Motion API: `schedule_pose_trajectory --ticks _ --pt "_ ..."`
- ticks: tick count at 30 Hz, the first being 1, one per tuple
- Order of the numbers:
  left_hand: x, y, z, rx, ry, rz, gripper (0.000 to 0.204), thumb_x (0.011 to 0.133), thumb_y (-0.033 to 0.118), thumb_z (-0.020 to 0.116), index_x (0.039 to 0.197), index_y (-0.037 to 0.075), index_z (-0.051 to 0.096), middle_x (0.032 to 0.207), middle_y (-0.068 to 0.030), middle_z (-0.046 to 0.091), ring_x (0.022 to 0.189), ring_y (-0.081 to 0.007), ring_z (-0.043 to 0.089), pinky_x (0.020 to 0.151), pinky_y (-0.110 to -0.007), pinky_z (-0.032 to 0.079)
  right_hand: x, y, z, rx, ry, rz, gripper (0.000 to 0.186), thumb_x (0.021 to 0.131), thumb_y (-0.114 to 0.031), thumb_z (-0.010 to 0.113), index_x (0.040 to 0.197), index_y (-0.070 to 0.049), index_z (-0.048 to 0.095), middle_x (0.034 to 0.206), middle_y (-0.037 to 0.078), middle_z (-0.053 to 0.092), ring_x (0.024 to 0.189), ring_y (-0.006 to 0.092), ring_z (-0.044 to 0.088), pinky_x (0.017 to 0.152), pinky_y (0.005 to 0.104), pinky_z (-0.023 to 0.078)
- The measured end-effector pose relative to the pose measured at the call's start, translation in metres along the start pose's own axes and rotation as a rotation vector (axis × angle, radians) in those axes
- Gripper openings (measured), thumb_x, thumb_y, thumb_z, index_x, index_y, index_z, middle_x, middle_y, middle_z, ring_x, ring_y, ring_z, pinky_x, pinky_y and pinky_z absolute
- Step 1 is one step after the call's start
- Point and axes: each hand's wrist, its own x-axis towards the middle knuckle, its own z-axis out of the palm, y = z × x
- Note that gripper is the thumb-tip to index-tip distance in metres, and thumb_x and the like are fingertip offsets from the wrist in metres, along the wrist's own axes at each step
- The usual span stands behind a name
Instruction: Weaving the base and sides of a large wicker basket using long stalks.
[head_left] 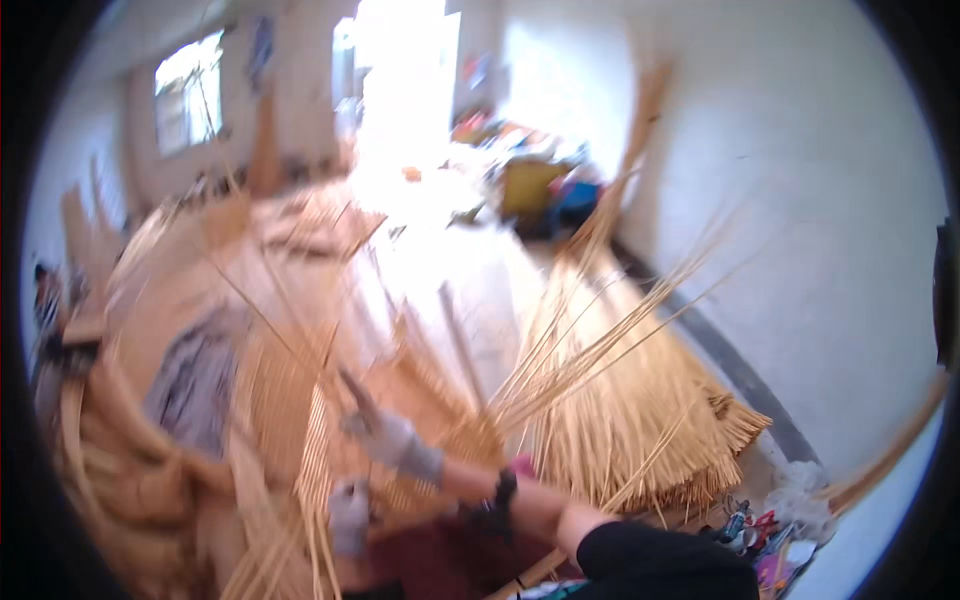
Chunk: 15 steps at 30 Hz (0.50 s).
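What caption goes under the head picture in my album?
Gloved hands among woven strips, beside a wide straw-coloured bundle.

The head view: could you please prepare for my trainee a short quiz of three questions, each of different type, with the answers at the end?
1. What is just to the left of the left hand?
A) a blue bucket
B) ribbed pale strips
C) a green bottle

2. True or false: the right hand is bare.

3. Fill in: the large fanned pile of strips lies to the ____ of both hands.

Key:
1. B
2. False; it wears a pale glove.
3. right
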Motion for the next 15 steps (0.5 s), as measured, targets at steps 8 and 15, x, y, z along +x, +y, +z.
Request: schedule_pose_trajectory --ticks 8,15 --pt "0.001 0.009 0.021 0.229 0.097 0.723 0.028 0.090 0.024 0.080 0.097 0.001 0.065 0.081 -0.0099 0.068 0.075 -0.0190 0.067 0.072 -0.031 0.056 -0.107 0.074 -0.033 0.517 0.430 -0.094 0.013 0.111 -0.013 0.039 0.115 -0.005 0.050 0.089 0.008 0.062 0.084 0.0194 0.068 0.079 0.0346 0.059" --pt "0.006 0.051 0.042 0.306 0.360 0.384 0.032 0.085 0.026 0.086 0.090 0.002 0.066 0.076 -0.0043 0.065 0.069 -0.0189 0.059 0.068 -0.034 0.048 -0.112 0.097 0.005 0.250 0.366 -0.077 0.015 0.111 -0.017 0.043 0.113 -0.004 0.051 0.092 0.008 0.062 0.086 0.0184 0.069 0.082 0.0346 0.058"
